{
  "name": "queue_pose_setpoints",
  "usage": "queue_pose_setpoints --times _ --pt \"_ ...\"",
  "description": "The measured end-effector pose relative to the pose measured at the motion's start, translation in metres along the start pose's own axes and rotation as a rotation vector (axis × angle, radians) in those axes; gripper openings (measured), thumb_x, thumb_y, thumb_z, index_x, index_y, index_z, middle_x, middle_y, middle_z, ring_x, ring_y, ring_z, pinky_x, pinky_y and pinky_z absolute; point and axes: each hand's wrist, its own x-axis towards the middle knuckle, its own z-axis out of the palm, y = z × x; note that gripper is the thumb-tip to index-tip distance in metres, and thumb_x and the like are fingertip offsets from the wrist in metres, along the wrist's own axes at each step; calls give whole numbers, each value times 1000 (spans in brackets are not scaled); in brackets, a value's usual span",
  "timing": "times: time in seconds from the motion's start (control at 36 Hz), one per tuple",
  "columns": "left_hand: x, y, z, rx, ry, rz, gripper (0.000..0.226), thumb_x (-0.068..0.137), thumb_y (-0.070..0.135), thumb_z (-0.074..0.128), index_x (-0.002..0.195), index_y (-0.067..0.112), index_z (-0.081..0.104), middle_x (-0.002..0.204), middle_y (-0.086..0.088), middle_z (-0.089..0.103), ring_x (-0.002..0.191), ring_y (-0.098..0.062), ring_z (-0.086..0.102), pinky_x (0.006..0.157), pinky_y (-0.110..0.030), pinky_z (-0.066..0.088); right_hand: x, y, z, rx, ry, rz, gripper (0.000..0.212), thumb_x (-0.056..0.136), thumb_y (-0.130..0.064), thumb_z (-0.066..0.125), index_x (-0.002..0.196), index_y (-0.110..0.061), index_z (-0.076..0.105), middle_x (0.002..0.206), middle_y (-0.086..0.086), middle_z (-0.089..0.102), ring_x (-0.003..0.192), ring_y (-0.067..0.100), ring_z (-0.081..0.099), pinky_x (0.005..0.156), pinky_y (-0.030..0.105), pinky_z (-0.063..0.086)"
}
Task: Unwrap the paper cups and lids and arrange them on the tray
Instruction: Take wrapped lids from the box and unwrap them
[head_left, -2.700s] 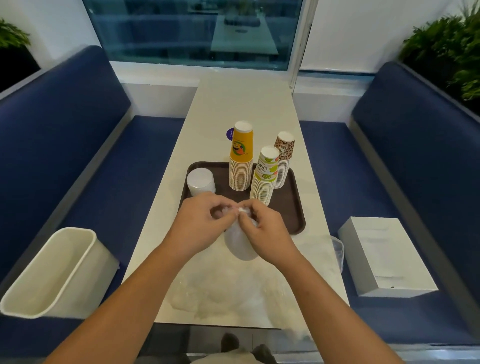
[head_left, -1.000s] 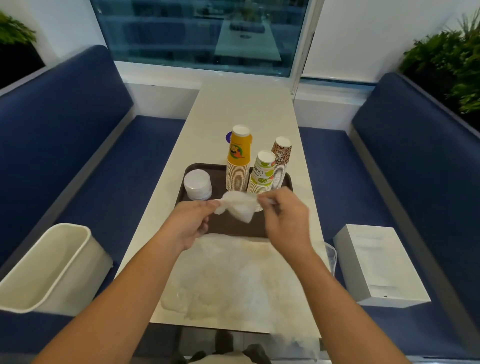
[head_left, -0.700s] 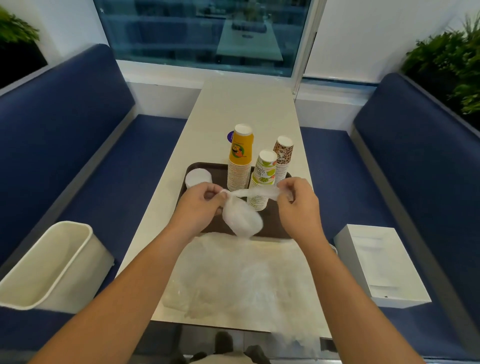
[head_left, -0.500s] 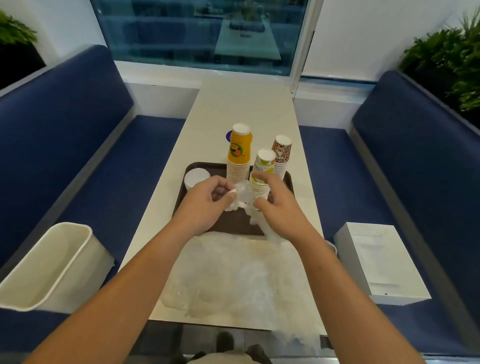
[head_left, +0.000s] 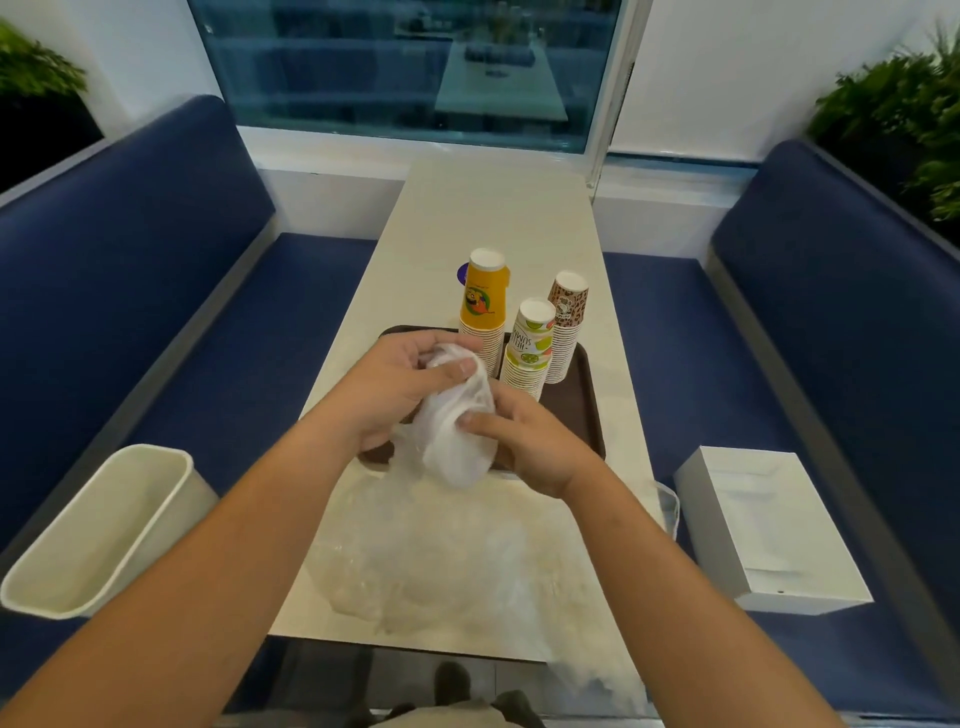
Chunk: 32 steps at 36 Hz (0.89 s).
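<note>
Head view, left hand (head_left: 400, 387) and right hand (head_left: 524, 441) — perhaps gripping wrapped lids (head_left: 457, 431)

Even, soft indoor light from overhead; no hard shadows. Pale counter (head_left: 498, 218) bright, close to washed out at lower centre, where the clear plastic sheet (head_left: 431, 561) blurs into it. Window (head_left: 405, 67), upper centre, dark teal with faint reflections. Strong wide-angle bowing: seat backs curve outward at left and right edges. Plants (head_left: 898, 119) in upper corners soft, smeared. Forearms at bottom slightly blurred.
</note>
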Motion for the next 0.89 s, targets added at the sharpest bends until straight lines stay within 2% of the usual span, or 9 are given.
queue_pose_setpoints --times 0.08,0.19,0.31,0.42,0.53,0.61,0.69,0.78,0.89 --pt "0 8 -15 155 3 35 21 93 19 76 112 27 78 98 11 77 91 -5 73 71 -19 59 -2 0 -7 54 5 17 49 96 -28 62 139 -6 55 115 8 67 106 24 64 82 38 55" --pt "9 11 -53 785 166 133 15 89 25 81 94 38 75 91 15 73 88 -9 69 75 -23 56 -5 -5 -24 -85 52 41 37 103 -27 60 133 -6 62 102 0 67 92 13 62 79 29 51" --pt "24 -3 -85 841 388 220 20 90 16 78 108 25 80 104 3 73 98 -20 67 88 -38 56 -7 -3 -37 -121 165 39 25 107 -27 54 126 -27 70 105 -10 71 99 9 63 92 31 53" --pt "23 -23 -70 767 848 94 52 84 26 82 130 22 56 133 -11 49 120 -35 47 90 -39 42 -5 0 -31 -55 307 37 25 108 -39 51 118 -32 72 111 -5 73 110 18 66 98 38 54" --pt "12 -40 -9 375 522 -74 48 86 48 78 116 23 50 112 6 59 103 -17 59 87 -34 46 3 3 -15 -156 464 -19 32 108 -47 45 106 -33 74 105 -4 74 107 22 68 100 52 53" --pt "11 -54 18 111 286 -131 43 82 66 70 109 32 69 105 12 73 103 -13 69 94 -40 57 9 9 -6 -212 422 -43 38 104 -49 46 108 -23 73 108 10 74 105 30 68 97 57 51" --pt "8 -62 29 131 326 -12 17 96 42 72 98 26 75 90 9 76 90 -12 72 82 -35 58 13 11 -2 -292 374 -77 28 106 -29 50 103 -13 73 102 13 73 91 15 66 85 43 54" --pt "5 -64 32 132 418 19 13 94 38 76 97 25 79 87 10 77 86 -9 74 81 -39 62 16 10 1 -340 405 -121 23 106 -24 55 101 -14 75 94 6 74 83 8 65 75 28 51" --pt "1 -61 21 -19 492 -107 24 83 49 84 95 29 82 89 11 79 88 -16 76 79 -55 64 25 17 1 -271 678 -99 24 104 -25 58 89 -17 75 87 3 73 80 14 63 72 40 54"
